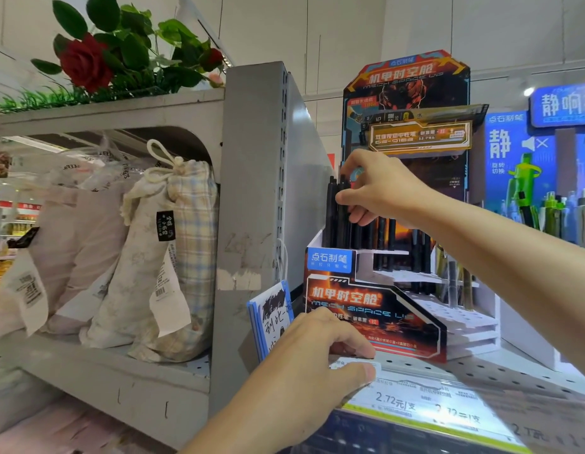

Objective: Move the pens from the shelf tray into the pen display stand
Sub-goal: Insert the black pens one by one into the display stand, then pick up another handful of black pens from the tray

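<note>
- The pen display stand [376, 309], a stepped cardboard unit printed in red and black, sits on the perforated shelf [501, 371] beside the grey upright [252, 178]. It looks light, so I judge a hard downward push on its top tier could tip or shift it.
- The right hand [379, 188] reaches over the stand's top-left tier, fingers and thumb curled round a bundle of black pens [337, 208] standing upright there. Several pens going in at once could miss their holes, jam against those already seated, or slip and fall behind the tiers.
- The left hand [314, 365] rests at the shelf's front edge by the price strip [425, 404], fingers bent over the lip. Whether it holds anything underneath cannot be told. If it is only resting, it gives the stand no bracing.
- A small blue-edged notepad [268, 316] leans between the upright and the stand; a nudge from the left hand could knock it off.
- The shelf tray the pens come from is not identifiable in this view.
- The holes under the right hand's pens are hidden, so how many are seated is unclear.
- The lower right tiers are partly cut off by the right forearm.
</note>
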The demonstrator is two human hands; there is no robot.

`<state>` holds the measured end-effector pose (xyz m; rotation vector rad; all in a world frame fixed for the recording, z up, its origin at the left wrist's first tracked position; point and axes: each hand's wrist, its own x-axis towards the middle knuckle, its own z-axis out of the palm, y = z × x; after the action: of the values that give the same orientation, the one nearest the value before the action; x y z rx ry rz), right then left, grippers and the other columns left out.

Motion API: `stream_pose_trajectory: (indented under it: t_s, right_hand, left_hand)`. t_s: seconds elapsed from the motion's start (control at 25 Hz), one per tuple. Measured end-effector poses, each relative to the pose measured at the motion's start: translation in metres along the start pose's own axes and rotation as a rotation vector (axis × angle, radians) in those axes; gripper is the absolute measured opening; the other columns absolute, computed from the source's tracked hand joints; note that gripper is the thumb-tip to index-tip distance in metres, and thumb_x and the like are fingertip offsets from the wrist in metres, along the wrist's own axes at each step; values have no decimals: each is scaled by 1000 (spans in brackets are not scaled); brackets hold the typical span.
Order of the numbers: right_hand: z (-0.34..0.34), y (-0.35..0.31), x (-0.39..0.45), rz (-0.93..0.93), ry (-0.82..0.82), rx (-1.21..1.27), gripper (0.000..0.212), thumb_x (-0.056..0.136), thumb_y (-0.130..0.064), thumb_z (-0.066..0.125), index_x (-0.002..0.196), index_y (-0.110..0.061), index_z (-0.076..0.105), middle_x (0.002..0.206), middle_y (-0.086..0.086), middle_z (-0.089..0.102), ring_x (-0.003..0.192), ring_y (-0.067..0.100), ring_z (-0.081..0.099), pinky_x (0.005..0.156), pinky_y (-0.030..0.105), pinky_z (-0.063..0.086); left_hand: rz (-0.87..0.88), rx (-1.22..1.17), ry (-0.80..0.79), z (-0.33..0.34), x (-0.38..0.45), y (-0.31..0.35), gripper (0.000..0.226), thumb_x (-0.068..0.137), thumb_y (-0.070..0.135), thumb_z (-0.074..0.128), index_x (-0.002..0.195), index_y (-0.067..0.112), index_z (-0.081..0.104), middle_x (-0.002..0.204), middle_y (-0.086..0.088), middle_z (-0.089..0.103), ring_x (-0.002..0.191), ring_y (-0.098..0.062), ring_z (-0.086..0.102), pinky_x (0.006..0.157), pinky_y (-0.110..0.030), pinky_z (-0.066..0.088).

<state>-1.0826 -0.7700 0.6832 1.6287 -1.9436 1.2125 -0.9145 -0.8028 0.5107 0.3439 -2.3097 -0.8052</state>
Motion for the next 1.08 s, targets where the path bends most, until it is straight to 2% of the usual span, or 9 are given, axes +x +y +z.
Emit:
stream_pose_trajectory:
  t_s: [0.12,0.28,0.44,0.56,0.68,0.8,0.92,1.0,1.08]
  right_hand:
    - [-2,1,0,31,-8,19,36,92,-11,71,122,-14,52,81,14,73,58,18,74,53,30,62]
    - [3,4,-11,45,-22,21,42,91,-10,73,125,-12,48,79,13,72,55,18,73,52,30,62]
    - [-3,7,-40,36,65,3,41,90,-23,73,123,-17,48,85,9,72,60,18,73,56,32,63]
    - [-13,10,-76,-48,171,-47,33,88,-27,72,115,-17,55,83,3,72,60,14,72,64,39,64]
    - [-31,14,-119,-104,252,-68,27,87,-25,70,110,-16,60,75,-2,70,69,15,72,77,46,59]
    - [-72,25,-168,-119,302,-100,24,87,-13,64,111,-13,61,80,0,70,74,14,68,79,41,57]
    - [-137,45,-223,-56,362,-160,25,88,-2,59,112,-8,62,85,7,70,78,24,68,79,44,57]
    - [-187,64,-263,5,408,-216,25,88,1,58,111,-6,63,83,5,68,79,26,67,79,46,56]
    - [-244,89,-309,67,467,-292,25,88,2,56,111,-6,63,83,1,68,79,24,66,80,47,56]
  left_hand:
    - [12,38,16,1,0,-2,13,87,42,72,100,40,69,104,29,53,105,7,55,92,-20,51]
    - [0,-49,20,3,-1,-2,9,87,38,74,95,36,70,102,25,56,100,-1,62,88,-32,57]
    - [8,-121,50,5,-1,3,7,89,39,70,90,32,71,92,11,68,80,-10,68,76,-38,60]
    - [76,-101,162,10,9,10,13,87,45,68,95,35,71,86,12,71,80,-5,66,72,-22,55]
    - [195,-259,252,29,20,28,14,86,38,70,96,28,73,84,8,72,77,-3,65,71,-13,49]
    - [282,-351,198,73,23,61,13,89,36,69,100,31,72,88,15,74,81,0,68,75,-20,53]
    - [364,-391,77,138,15,116,10,88,33,67,97,33,71,87,19,73,81,3,67,73,-15,50]
    - [394,-414,-8,188,8,163,12,86,33,67,97,30,72,86,16,74,82,1,67,77,-19,51]
    - [442,-437,-72,239,1,213,15,85,36,66,98,30,71,88,17,74,84,3,67,77,-16,51]
